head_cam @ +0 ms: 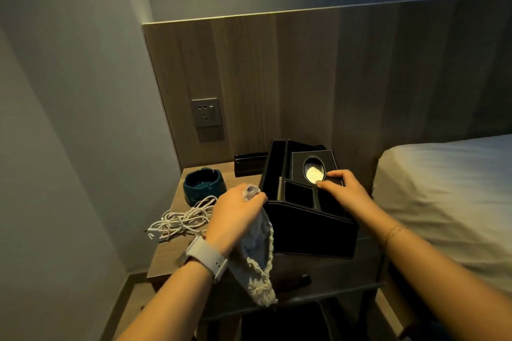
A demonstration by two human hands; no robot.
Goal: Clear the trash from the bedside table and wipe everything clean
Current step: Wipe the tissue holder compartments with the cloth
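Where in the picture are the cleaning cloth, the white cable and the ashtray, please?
cleaning cloth (256, 263): head view, on the part hanging below the left hand.
white cable (181, 220): head view, middle of the tangled coil on the table.
ashtray (201, 191): head view, on its teal outer wall.

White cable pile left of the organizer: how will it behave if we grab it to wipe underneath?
The white cable is probably floppy: it lies in loose tangled loops on the bedside table. Likely light, and strands would dangle. One loop lies close to the blue ashtray, so it may snag or drag it.
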